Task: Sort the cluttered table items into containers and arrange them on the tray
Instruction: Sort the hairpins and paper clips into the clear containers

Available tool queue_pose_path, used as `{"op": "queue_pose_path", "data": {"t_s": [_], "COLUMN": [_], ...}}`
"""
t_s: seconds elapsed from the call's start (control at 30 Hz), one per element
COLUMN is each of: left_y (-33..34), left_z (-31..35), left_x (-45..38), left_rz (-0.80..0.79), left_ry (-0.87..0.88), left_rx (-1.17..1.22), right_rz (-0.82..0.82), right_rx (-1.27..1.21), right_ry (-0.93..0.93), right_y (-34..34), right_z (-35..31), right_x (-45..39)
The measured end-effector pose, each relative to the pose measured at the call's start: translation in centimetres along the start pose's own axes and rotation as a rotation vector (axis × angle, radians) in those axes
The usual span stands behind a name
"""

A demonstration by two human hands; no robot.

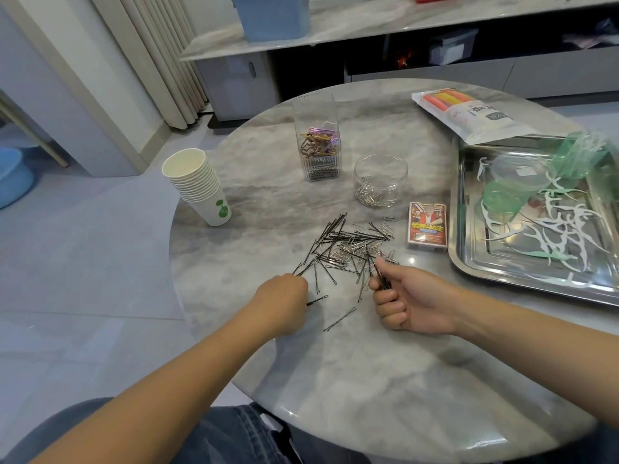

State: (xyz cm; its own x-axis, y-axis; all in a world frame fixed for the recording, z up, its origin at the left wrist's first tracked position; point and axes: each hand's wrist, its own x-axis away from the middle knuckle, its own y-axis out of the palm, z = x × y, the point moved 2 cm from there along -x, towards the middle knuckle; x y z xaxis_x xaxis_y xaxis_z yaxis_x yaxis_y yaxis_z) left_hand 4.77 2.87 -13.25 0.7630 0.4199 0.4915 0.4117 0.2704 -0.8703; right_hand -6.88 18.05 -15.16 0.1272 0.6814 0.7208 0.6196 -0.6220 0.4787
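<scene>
A heap of black hairpins and silver paper clips [348, 249] lies mid-table. My left hand [284, 298] rests at the heap's left edge, fingers curled over a hairpin that pokes out to the right. My right hand [407, 301] is closed on a small bundle of black hairpins [381, 277]. A tall clear container [316, 135] holds coloured clips over black hairpins. A round clear jar [381, 180] holds silver paper clips. The steel tray [469, 259] at the right carries floss picks, green lids and a clear lid.
A stack of paper cups [197, 185] stands at the table's left edge. A card box [428, 226] lies between the heap and the tray. A pouch of coloured sticks [469, 112] overlaps the tray's far edge. A single hairpin [339, 319] lies near my hands.
</scene>
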Motion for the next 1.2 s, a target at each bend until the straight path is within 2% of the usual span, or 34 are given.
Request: {"op": "queue_pose_path", "data": {"t_s": [0.07,0.17,0.27,0.33,0.57,0.67,0.73,0.77,0.83,0.93,1.0,1.2], "left_y": [-0.4,-1.6,-2.6,-2.6,-2.4,-2.6,-2.9,-3.0,-2.9,-2.4,-2.0,-2.2], "left_z": [0.1,1.1,2.6,3.4,5.9,5.7,5.5,5.5,5.4,5.3,5.3,5.1], "left_x": [0.1,0.4,0.8,0.6,0.3,0.2,0.1,0.0,-0.1,-0.2,-0.4,-0.4], "left_rz": [-0.028,-0.047,0.014,0.085,0.341,0.401,0.426,0.396,0.238,0.062,0.057,0.17], "left_ry": [0.007,0.05,0.066,0.063,0.121,0.158,0.218,0.267,0.375,0.466,0.486,0.507], "left_rx": [0.099,0.49,0.871,0.952,0.87,0.801,0.645,0.558,0.458,0.5,0.515,0.58], "right_rz": [-0.01,-0.002,-0.007,-0.034,-0.228,-0.215,-0.138,-0.104,-0.094,-0.173,-0.2,-0.217], "right_rx": [0.0,-0.007,-0.094,-0.172,-0.372,-0.35,-0.31,-0.276,-0.22,-0.188,-0.193,-0.184], "right_ry": [-0.007,-0.042,-0.079,-0.1,-0.138,-0.141,-0.142,-0.132,-0.095,-0.057,-0.06,-0.059], "right_y": [0.0,0.0,0.2,0.4,0.4,0.1,-0.1,-0.1,0.0,0.3,0.4,0.4], "right_z": [0.0,0.0,0.1,0.1,-0.3,-0.6,-0.7,-0.7,-0.7,-0.7,-0.8,-1.1], "right_x": [-0.1,-0.3,-0.6,-0.7,-0.8,-0.7,-0.8,-0.8,-1.0,-0.9,-0.6,-0.2]}}
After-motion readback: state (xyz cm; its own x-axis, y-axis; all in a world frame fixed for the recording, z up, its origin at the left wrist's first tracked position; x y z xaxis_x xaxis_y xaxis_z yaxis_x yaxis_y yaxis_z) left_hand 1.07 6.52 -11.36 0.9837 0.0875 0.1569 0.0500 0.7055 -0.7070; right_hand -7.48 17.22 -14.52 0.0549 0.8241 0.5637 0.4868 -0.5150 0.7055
